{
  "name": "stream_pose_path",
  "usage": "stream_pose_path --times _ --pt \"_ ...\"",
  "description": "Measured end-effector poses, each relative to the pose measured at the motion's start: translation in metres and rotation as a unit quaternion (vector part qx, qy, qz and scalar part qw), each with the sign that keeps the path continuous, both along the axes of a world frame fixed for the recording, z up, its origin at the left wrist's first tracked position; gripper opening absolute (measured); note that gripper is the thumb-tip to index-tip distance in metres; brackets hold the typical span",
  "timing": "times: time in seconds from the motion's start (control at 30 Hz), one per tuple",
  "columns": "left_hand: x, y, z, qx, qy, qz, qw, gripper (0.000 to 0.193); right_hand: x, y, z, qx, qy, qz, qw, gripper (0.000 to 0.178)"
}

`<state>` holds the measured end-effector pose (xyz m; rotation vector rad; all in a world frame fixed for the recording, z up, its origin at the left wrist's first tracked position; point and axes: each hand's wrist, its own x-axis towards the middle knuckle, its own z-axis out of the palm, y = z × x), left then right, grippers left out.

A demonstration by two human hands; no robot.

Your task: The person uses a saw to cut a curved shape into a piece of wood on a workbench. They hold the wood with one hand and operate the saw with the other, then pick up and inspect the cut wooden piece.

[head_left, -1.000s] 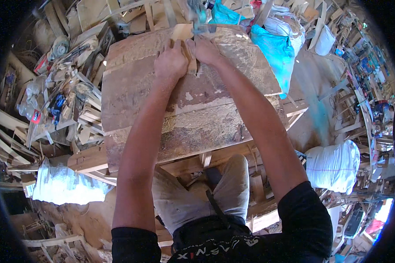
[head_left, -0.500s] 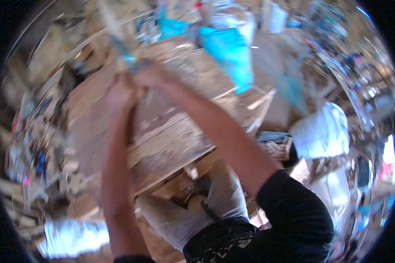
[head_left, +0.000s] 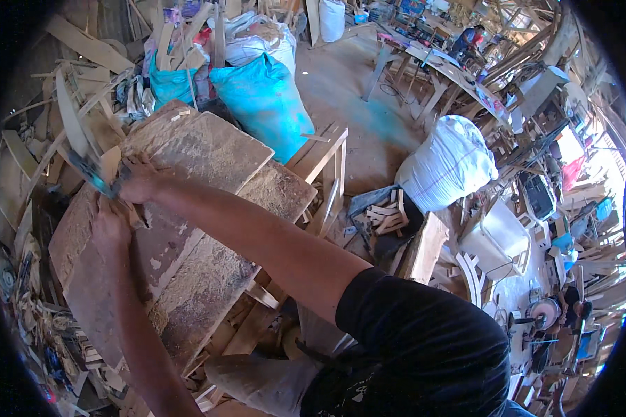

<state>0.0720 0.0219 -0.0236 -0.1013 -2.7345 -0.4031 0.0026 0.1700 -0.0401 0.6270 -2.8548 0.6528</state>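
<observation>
Both my hands are together at the far left part of a sawdust-covered wooden worktop (head_left: 209,149). My left hand (head_left: 111,224) is closed around a small brown piece of wood (head_left: 136,214), whose narrow end shows between my hands. My right hand (head_left: 139,181) reaches across from the right, its fingers bent over the same piece, most of which they hide. Right beside my fingers stands a long pale upright strip (head_left: 73,118) with a dark and teal lower end (head_left: 90,174). A small tan block (head_left: 110,163) shows next to my right fingertips.
Beyond the worktop slump turquoise sacks (head_left: 264,104). A bulging white sack (head_left: 445,163) stands at right, near a dark container of wood offcuts (head_left: 386,212). Scrap wood (head_left: 83,45) crowds the left. A long workbench (head_left: 452,69) and another person (head_left: 466,42) are farther back.
The view has swung to the right and sharpened, so the worktop and my hands now appear farther left. My hands stay together beside the teal-ended strip.
</observation>
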Motion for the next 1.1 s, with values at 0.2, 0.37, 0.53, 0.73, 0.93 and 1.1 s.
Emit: stream_pose_path --times 0.2,0.37,0.53,0.73,0.93,1.1 --pt "-0.016 0.008 -0.004 -0.011 0.024 -0.041 0.999 0.048 -0.033 0.006 -0.025 -0.035 0.136 -0.06 0.988 0.054" --pt "-0.002 0.009 0.009 0.043 -0.024 0.001 0.999 0.048 -0.031 0.01 -0.009 0.006 0.062 0.011 0.998 0.046" --pt "0.0 0.008 0.011 0.009 0.023 0.006 1.0 0.042 -0.025 0.009 0.0 -0.038 0.049 -0.021 0.998 0.059" --pt "0.008 -0.003 0.002 0.012 0.024 0.028 0.999 0.049 -0.007 -0.004 0.008 -0.018 0.009 -0.01 1.0 0.06" --pt "0.003 0.008 0.012 0.029 0.017 0.024 0.999 0.048 -0.026 0.009 -0.002 -0.036 0.004 -0.007 0.999 0.063" --pt "0.002 0.01 0.013 0.009 0.034 0.005 0.999 0.047 -0.031 0.012 0.001 -0.012 0.055 -0.016 0.998 0.068"
